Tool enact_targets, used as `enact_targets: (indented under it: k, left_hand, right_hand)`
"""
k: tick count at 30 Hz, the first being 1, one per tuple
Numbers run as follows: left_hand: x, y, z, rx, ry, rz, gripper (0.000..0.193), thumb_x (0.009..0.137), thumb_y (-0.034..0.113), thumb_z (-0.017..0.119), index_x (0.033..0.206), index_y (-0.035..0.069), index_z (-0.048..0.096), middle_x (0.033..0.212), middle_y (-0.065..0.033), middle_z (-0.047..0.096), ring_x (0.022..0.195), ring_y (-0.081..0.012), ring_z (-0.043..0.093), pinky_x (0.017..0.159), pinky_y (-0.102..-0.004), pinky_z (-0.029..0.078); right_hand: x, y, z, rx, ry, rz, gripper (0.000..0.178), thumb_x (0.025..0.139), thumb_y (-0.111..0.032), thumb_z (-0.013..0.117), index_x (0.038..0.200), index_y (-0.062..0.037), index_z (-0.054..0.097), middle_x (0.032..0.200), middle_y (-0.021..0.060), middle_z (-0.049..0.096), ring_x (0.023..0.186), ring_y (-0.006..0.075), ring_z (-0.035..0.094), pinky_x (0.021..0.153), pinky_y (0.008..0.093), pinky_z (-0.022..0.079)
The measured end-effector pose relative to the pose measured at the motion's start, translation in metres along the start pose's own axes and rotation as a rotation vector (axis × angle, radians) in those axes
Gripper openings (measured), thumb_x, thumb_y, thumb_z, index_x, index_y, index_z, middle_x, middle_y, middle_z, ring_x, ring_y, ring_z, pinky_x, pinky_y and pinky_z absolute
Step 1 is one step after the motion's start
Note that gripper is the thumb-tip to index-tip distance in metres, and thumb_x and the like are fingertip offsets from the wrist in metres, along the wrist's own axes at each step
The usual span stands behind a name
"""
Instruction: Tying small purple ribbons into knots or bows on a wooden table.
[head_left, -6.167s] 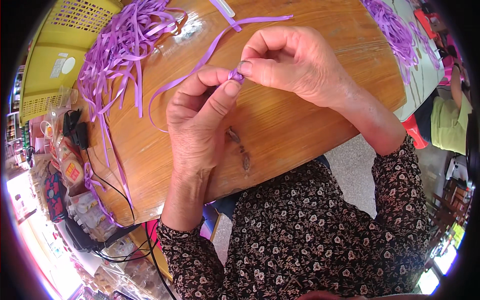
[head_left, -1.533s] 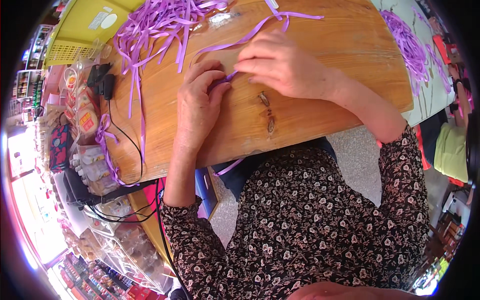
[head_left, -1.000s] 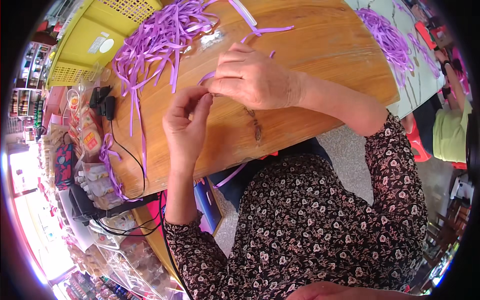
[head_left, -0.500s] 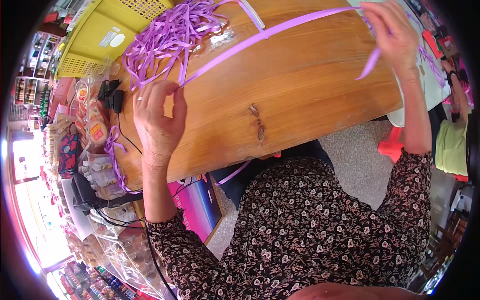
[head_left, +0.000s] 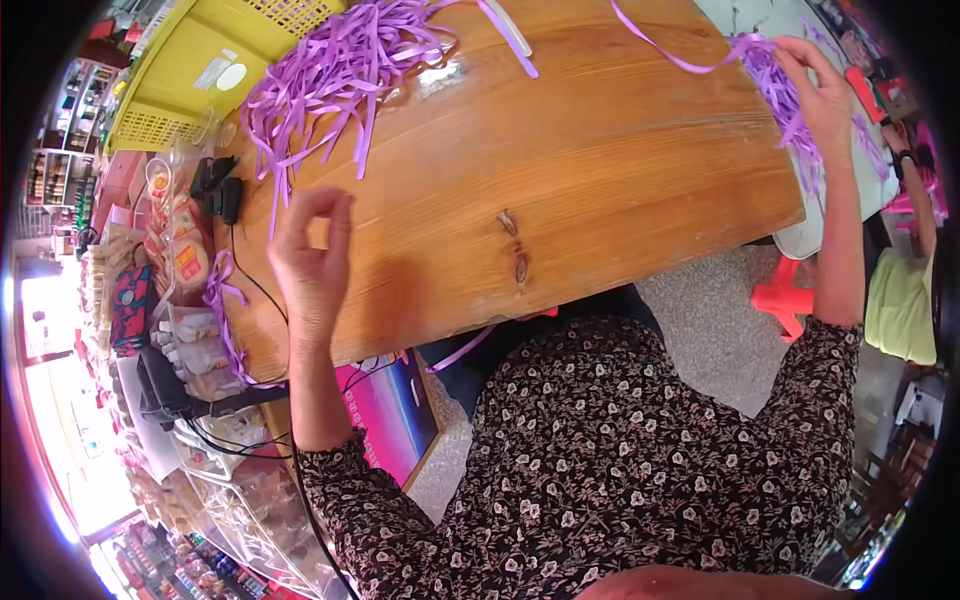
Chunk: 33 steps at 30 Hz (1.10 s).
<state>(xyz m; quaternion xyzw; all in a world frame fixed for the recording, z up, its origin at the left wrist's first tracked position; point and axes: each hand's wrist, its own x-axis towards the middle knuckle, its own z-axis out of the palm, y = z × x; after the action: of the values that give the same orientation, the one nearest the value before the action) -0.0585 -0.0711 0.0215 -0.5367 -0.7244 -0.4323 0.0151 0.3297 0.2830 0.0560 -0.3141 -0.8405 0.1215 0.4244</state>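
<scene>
One purple ribbon point(head_left: 690, 69), taut moments ago, now slack, pinched by right hand point(head_left: 824, 100) past right edge of table point(head_left: 600, 160); left hand point(head_left: 308, 270) apart, off it, fingertips' hold unclear. Stretching seems finished.

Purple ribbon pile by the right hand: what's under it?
The purple ribbon pile lies on the white tabletop beside the wooden table; the right hand hides part of it. Whatever is directly beneath the strands is covered and cannot be seen.
</scene>
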Motion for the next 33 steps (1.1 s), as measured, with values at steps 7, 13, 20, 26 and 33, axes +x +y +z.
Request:
enact_targets:
  k: [7, 13, 20, 26, 33]
  left_hand:
    - [0.009, 0.083, 0.06, -0.202, -0.149, 0.239, 0.021, 0.079, -0.006, 0.062, 0.099, -0.001, 0.06, 0.096, -0.0108, 0.063, 0.089, -0.021, 0.06, 0.081, -0.0292, 0.047]
    - [0.055, 0.136, 0.111, -0.634, -0.097, 0.455, 0.033, 0.081, 0.007, 0.066, 0.112, 0.003, 0.055, 0.1, -0.0156, 0.059, 0.088, -0.0283, 0.058, 0.078, -0.034, 0.046]
    - [0.046, 0.121, 0.1, -0.883, -0.233, 0.105, 0.016, 0.089, 0.013, 0.062, 0.078, 0.002, 0.066, 0.069, 0.0011, 0.052, 0.065, -0.0066, 0.044, 0.06, -0.0225, 0.037]
    - [0.036, 0.082, 0.079, -1.038, -0.007, -0.258, 0.015, 0.088, 0.013, 0.062, 0.078, 0.004, 0.067, 0.072, 0.0047, 0.056, 0.062, -0.0024, 0.039, 0.056, -0.0183, 0.029]
    - [0.016, 0.047, 0.043, -0.626, 0.074, -0.276, 0.02, 0.09, 0.017, 0.06, 0.077, 0.003, 0.065, 0.073, 0.0041, 0.056, 0.064, -0.0031, 0.038, 0.057, -0.018, 0.028]
  right_hand:
    - [-0.003, -0.098, 0.019, 0.321, -0.18, 0.005, 0.017, 0.086, 0.002, 0.056, 0.103, 0.0028, 0.06, 0.097, 0.0062, 0.061, 0.088, 0.0121, 0.056, 0.079, 0.0233, 0.043]
    - [-0.001, -0.168, 0.021, 0.296, -0.306, -0.551, 0.015, 0.078, 0.001, 0.064, 0.092, -0.0022, 0.063, 0.083, 0.0067, 0.064, 0.073, 0.0178, 0.059, 0.063, 0.0252, 0.046]
    - [0.006, -0.152, 0.031, 0.352, -0.321, -0.516, 0.02, 0.075, 0.012, 0.058, 0.093, 0.0039, 0.063, 0.08, 0.0098, 0.059, 0.073, 0.0177, 0.055, 0.062, 0.027, 0.041]
    - [-0.002, -0.118, 0.047, 0.255, -0.267, -0.427, 0.018, 0.077, 0.01, 0.059, 0.092, 0.0011, 0.064, 0.08, 0.0056, 0.06, 0.07, 0.0138, 0.055, 0.061, 0.0243, 0.042]
    - [-0.011, -0.092, 0.053, 0.118, -0.211, -0.349, 0.017, 0.078, 0.007, 0.062, 0.092, -0.0009, 0.065, 0.08, 0.0015, 0.06, 0.073, 0.0096, 0.056, 0.067, 0.0216, 0.044]
